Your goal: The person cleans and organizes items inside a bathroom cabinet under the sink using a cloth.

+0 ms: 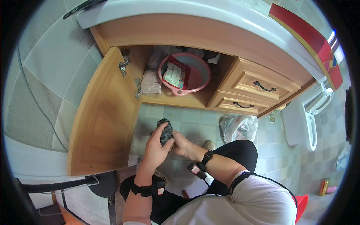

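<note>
My left hand (pixel 156 149) is closed round a small dark grey bundle with a pale line pattern (pixel 165 132); its exact kind I cannot make out. The thumb lies along its near side and the fingers along its left. Against the right side of the bundle, my right hand (pixel 181 144) is closed too, its fingertips hidden behind the bundle and the left hand. Both hands are above the tiled floor, just in front of an open wooden cabinet (pixel 187 98). Inside stands a pink basin (pixel 203 71) with a red and white printed packet (pixel 174 73) in it.
The cabinet door (pixel 103 120) swings out at my left. Clear plastic packs (pixel 151 81) lie beside the basin. Two drawers (pixel 258 84) are at the right. A white plastic bag (pixel 240 128) sits on the floor, with a toilet (pixel 303 120) farther right. A white countertop (pixel 187 11) overhangs the cabinet.
</note>
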Available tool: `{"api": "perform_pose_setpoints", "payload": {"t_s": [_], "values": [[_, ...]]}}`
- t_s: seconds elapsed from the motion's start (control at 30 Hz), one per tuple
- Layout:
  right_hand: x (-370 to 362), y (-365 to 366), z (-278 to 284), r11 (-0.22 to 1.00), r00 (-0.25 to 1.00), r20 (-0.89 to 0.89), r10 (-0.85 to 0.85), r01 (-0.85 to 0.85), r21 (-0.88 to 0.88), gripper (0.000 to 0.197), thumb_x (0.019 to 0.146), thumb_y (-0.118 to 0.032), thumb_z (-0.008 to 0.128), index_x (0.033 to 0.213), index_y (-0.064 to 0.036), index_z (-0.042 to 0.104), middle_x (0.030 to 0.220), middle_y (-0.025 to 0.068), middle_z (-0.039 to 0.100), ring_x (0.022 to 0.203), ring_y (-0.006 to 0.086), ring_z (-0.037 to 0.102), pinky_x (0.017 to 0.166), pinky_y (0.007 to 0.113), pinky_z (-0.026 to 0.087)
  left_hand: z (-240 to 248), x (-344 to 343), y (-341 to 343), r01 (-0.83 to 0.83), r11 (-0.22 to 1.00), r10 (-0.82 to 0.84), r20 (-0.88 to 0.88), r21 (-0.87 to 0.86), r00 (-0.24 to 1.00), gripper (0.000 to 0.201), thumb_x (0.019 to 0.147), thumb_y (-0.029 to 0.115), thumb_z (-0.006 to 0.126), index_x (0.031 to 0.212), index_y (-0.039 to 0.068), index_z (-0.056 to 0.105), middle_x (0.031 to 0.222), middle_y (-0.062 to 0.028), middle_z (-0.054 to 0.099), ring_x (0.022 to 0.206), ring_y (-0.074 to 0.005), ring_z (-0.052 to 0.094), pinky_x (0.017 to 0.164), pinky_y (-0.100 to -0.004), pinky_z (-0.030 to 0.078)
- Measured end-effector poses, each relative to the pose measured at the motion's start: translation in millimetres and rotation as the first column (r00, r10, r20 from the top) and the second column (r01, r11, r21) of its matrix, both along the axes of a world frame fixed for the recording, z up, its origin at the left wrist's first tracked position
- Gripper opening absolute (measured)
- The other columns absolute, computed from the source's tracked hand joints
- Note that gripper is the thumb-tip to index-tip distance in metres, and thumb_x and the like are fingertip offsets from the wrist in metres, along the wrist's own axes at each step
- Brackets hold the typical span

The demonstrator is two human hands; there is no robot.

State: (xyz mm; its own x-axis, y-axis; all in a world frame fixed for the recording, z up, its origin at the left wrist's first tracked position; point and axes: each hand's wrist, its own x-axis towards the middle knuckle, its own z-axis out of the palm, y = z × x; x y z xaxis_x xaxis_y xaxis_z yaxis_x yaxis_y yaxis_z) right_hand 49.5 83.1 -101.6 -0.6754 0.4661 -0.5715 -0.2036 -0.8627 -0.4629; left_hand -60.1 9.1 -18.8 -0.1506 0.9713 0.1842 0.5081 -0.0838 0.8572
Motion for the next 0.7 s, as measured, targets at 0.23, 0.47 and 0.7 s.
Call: {"api": "perform_pose_setpoints", "payload": {"t_s": [0.23, 0.47, 0.7], "values": [[66, 41, 69, 0.987, 0.986, 0.045, -0.159, 0.158, 0.019, 0.028, 0.098, -0.02, 0.04, 0.106, -0.0007, 0.058, 0.091, 0.0113, 0.067, 0.073, 0.0224, 0.066, 0.067, 0.037, 0.056, 24, -3, 39, 0.028, 0.938, 0.109, 0.374, -0.344, 0.921, 0.041, 0.094, 0.014, 0.057, 0.13, -0.001, 0.047, 0.112, -0.014, 0.061, 0.086, -0.0134, 0.06, 0.068, -0.0274, 0.052], [99, 55, 87, 0.978, 0.974, 0.108, -0.199, 0.191, 0.081, 0.027, 0.095, -0.019, 0.048, 0.108, 0.0019, 0.059, 0.094, 0.0126, 0.068, 0.077, 0.024, 0.067, 0.069, 0.036, 0.056, -19, 5, 144, -0.138, 0.873, 0.437, 0.627, -0.467, 0.645, 0.045, 0.092, 0.02, 0.059, 0.127, -0.005, 0.046, 0.102, -0.0144, 0.061, 0.093, -0.0241, 0.062, 0.076, -0.0341, 0.055], [93, 49, 75, 0.989, 0.967, 0.215, -0.134, 0.116, 0.094, 0.033, 0.094, -0.018, 0.055, 0.119, 0.0031, 0.053, 0.101, 0.0112, 0.066, 0.083, 0.0197, 0.066, 0.072, 0.033, 0.056, -63, 9, 193, 0.092, 0.865, 0.423, 0.816, -0.493, 0.394, 0.04, 0.093, 0.023, 0.06, 0.117, -0.006, 0.05, 0.109, -0.0215, 0.058, 0.103, -0.0336, 0.059, 0.092, -0.0418, 0.05]]}}
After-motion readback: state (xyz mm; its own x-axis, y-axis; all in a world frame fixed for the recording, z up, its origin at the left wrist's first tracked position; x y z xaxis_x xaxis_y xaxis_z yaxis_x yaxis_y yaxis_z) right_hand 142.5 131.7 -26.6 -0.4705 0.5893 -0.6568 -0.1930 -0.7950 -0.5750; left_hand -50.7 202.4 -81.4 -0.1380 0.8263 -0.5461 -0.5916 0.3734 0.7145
